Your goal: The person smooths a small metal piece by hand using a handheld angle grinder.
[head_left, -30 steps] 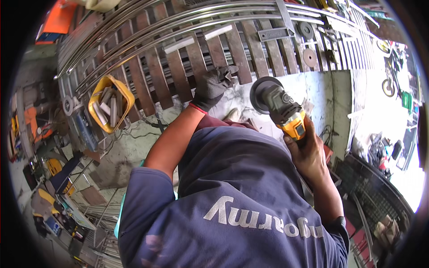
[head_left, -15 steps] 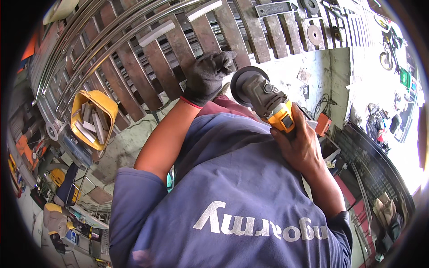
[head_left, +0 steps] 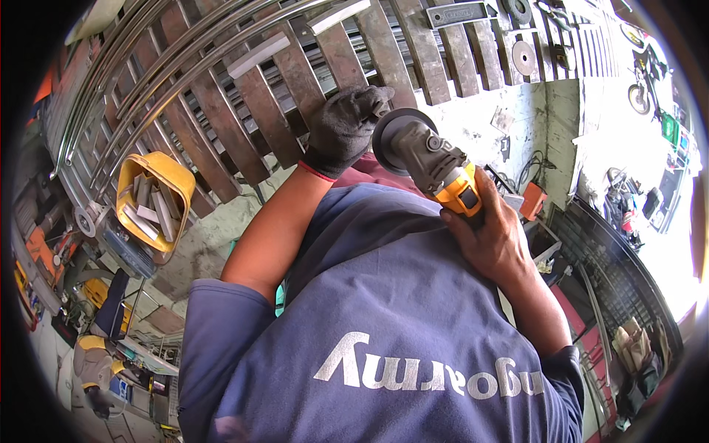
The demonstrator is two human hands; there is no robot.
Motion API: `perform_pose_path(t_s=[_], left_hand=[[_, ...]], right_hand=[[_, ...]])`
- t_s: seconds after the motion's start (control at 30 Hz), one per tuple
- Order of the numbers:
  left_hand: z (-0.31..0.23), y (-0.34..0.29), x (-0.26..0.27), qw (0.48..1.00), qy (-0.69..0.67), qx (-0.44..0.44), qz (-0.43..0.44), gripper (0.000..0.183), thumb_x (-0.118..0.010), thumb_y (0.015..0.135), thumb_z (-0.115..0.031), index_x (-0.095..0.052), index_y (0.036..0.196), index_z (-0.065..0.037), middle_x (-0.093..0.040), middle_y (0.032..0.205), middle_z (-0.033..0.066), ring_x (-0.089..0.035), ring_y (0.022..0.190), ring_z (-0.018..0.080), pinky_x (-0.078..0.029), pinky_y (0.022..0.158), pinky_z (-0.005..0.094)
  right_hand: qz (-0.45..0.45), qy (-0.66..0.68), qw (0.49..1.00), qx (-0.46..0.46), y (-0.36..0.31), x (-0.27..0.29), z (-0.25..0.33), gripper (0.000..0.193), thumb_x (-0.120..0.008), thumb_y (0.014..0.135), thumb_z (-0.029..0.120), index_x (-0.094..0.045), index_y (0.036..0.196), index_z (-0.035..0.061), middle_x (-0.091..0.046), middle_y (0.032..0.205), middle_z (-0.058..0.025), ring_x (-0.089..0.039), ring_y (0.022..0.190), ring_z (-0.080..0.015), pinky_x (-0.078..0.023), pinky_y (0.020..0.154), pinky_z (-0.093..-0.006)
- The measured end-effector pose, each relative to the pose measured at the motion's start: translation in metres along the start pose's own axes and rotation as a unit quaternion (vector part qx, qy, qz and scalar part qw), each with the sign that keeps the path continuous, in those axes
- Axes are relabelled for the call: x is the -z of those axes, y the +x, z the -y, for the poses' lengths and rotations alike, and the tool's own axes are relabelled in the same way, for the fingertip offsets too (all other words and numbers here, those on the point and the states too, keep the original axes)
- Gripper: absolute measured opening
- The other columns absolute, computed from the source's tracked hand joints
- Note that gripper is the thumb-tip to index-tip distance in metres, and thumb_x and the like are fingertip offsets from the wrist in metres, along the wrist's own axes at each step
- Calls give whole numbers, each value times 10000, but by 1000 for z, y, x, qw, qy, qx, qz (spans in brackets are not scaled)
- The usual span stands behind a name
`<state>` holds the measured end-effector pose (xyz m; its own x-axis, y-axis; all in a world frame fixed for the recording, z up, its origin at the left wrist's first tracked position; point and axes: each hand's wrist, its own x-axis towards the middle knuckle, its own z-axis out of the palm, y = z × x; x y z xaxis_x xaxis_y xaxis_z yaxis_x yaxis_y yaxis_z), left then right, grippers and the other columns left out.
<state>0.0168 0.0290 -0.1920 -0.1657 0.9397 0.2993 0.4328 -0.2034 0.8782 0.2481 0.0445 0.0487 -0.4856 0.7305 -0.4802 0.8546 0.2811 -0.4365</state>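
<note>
My left hand [head_left: 344, 127], in a black glove with a red cuff, is closed at the near edge of a slatted metal bench [head_left: 221, 122]. Whatever its fingers pinch is too small and hidden to name. Bare and wrapped round the body of a yellow-and-grey angle grinder [head_left: 437, 164] is my right hand [head_left: 496, 232]. The grinder's dark round disc [head_left: 387, 140] sits close beside the gloved fingertips; I cannot tell if they touch. Two short pale metal pieces, a nearer bar [head_left: 258, 55] and a farther bar [head_left: 338, 16], lie on the slats beyond my left hand.
Long thin metal rods [head_left: 159, 77] run across the bench's left part. At left, a yellow container [head_left: 185, 173] holds several short metal pieces. A flat metal tool [head_left: 459, 15] and a loose disc [head_left: 524, 57] lie at the far right. Another person [head_left: 96, 365] is at lower left.
My right hand has brought the grinder slightly left, so its disc is nearer the gloved fingers. The left hand has hardly moved and stays closed.
</note>
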Motion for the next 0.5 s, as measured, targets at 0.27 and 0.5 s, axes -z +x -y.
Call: perform_pose_path(t_s=[0.27,0.5], left_hand=[[10,-5,-2,1000,12,-27,0,339,-767,905,-111,-742,1242,-131,-751,1168,75,-717,1062,308,-573,969,412],[10,-6,-4,999,-1,-26,-20,285,-768,914,-128,-750,1198,-108,-752,1165,94,-716,1070,323,-573,974,424]], right_hand=[[15,9,1000,-12,7,-2,6,795,-796,955,316,-402,1565,-7,-698,1173,-340,-729,1012,-509,-602,862,-535],[5,9,1000,-7,6,-3,5,791,-807,948,304,-411,1553,-16,-699,1158,-337,-731,997,-505,-603,847,-531]])
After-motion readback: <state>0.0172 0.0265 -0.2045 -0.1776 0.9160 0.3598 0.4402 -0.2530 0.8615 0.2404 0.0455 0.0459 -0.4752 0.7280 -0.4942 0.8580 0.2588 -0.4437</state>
